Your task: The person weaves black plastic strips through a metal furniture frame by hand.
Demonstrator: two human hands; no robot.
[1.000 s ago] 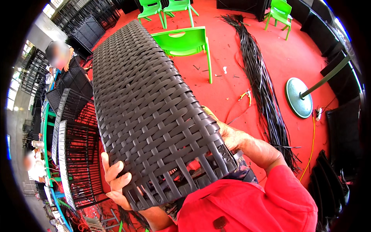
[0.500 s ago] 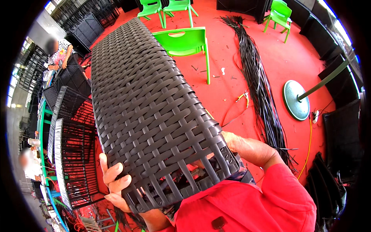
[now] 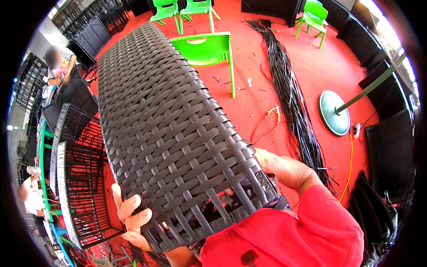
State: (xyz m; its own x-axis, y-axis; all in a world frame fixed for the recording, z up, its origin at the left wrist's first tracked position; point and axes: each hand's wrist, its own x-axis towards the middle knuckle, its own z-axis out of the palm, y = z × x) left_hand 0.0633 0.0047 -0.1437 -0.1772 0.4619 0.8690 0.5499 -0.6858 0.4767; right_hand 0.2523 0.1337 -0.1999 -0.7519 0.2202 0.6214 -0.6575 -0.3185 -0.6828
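A long dark brown woven wicker frame [image 3: 164, 115] leans away from my lap and fills the middle of the view. Flat strips are woven tightly over its far and middle parts. At its near end the lengthwise strips show bare, with gaps between them. My left hand [image 3: 133, 216] is closed around the near left edge, its fingertips on the weave and the rest behind it. My right forearm [image 3: 284, 167] passes behind the frame's right side, so that hand and its fingers are hidden.
Green chairs [image 3: 205, 49] stand just beyond the frame. On the red floor lie a long bundle of black strips [image 3: 291, 95] and yellow-handled pliers [image 3: 272, 112]. A round stand base [image 3: 333, 113] is at right. Slatted black frames [image 3: 84, 191] stand at left, near two other people.
The view has shifted slightly, so the floor things sit a little further left. My left hand keeps its hold on the wicker frame, and the weave looks the same.
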